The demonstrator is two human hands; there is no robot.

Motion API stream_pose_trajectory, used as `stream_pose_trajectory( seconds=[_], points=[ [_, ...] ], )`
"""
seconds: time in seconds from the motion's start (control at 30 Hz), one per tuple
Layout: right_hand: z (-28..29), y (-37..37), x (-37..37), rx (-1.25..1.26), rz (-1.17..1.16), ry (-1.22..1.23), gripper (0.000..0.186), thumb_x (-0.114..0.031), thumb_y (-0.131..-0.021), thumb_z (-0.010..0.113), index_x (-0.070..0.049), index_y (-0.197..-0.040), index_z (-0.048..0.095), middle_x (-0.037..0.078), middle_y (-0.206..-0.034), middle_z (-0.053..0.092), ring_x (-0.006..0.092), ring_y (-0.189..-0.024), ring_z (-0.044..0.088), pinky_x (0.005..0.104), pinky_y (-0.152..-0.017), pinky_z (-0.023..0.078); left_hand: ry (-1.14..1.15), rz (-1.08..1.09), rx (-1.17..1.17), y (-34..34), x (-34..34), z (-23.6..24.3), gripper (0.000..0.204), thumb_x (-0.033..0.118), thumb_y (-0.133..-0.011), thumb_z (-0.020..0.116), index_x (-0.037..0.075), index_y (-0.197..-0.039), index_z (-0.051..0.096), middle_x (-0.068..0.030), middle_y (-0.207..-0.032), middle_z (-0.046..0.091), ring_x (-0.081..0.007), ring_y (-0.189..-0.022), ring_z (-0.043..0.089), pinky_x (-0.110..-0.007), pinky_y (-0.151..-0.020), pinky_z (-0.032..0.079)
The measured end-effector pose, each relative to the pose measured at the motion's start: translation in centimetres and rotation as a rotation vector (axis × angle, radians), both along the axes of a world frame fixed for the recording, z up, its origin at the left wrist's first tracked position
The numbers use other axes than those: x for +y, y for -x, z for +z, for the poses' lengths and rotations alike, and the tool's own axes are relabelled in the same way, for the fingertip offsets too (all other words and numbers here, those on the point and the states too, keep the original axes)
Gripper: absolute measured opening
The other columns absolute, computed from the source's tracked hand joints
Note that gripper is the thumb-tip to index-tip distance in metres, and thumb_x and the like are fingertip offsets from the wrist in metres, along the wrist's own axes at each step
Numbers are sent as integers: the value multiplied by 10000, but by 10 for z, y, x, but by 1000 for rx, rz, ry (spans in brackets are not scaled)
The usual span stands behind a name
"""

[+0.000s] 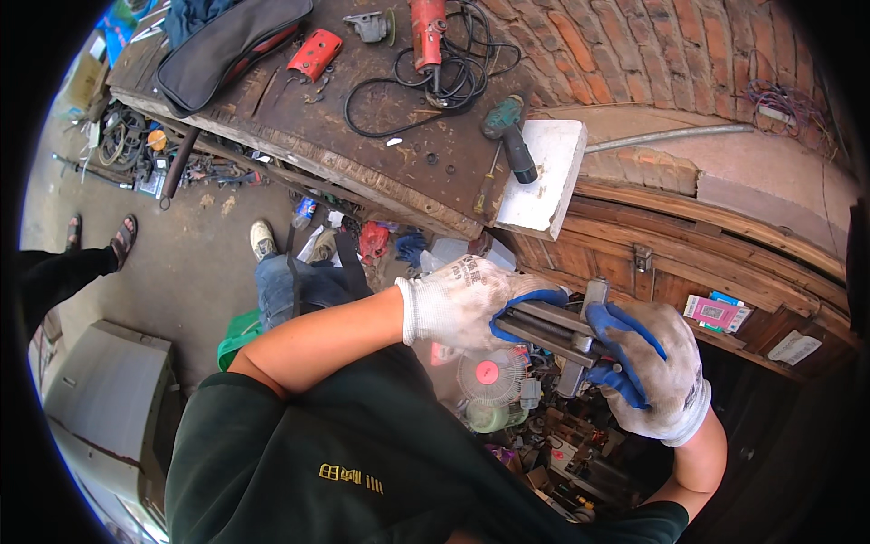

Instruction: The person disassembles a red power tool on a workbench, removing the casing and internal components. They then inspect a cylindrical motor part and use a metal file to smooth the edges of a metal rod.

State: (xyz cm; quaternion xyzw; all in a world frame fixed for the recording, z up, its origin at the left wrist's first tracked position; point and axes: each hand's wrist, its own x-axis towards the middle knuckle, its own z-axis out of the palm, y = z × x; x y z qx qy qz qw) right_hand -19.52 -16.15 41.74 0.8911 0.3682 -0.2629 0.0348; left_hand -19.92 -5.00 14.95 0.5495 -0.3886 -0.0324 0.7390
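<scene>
A grey metal clamp-like tool with two parallel bars and a crosspiece is held up in front of my body. My left hand, in a white glove with a blue coated palm, is closed around the left end of the bars. At the crosspiece end, my right hand in a matching glove grips the tool from the right, with fingers curled over it. Parts of the tool are hidden behind the gloves. Beyond it, a green and black cordless drill lies partly on a white block at the bench corner.
The wooden bench carries a red corded power tool, a screwdriver, a red case and a dark bag. Below my hands are a fan and cluttered parts. Another person's sandalled feet stand at left.
</scene>
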Motion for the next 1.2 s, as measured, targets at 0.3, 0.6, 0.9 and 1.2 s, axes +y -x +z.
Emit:
stream_pose_trajectory(
  seconds=[0.3, 0.6, 0.9, 1.2],
  points=[
    [-5, -4, -1, 24, 13, -51, 557, -76, -570, 717, 38, -1108, 625, 260, -1104, 622, 430, -930, 645, 499, -777, 513, -155, -97, -45, -5, 9, 2, 603, 449, -761, 784, 93, -1209, 597, -130, -1014, 693, -339, -864, 686, -399, -731, 556],
    [7, -5, 11, -126, 54, 18, 507, -236, -692, 831, -4, -1094, 627, 204, -1036, 656, 370, -866, 659, 446, -742, 518, -55, -40, -52, -7, 5, -9, 515, 495, -764, 781, 86, -1008, 583, -127, -825, 643, -364, -766, 655, -424, -664, 533],
    [4, -7, 28, -104, -44, 80, 313, -71, -655, 751, -5, -944, 651, 129, -782, 644, 306, -659, 650, 407, -568, 497, -72, -42, -27, -9, 3, -7, 453, 336, -639, 861, 87, -929, 618, -92, -795, 638, -331, -717, 651, -400, -628, 523],
    [7, -11, 38, -118, -206, 135, 198, -93, -792, 735, 24, -912, 631, 137, -669, 610, 317, -568, 619, 406, -528, 489, -35, 62, -42, -11, 5, -8, 480, 347, -647, 878, 71, -963, 645, -107, -820, 667, -334, -732, 661, -397, -637, 532]
  ],
)
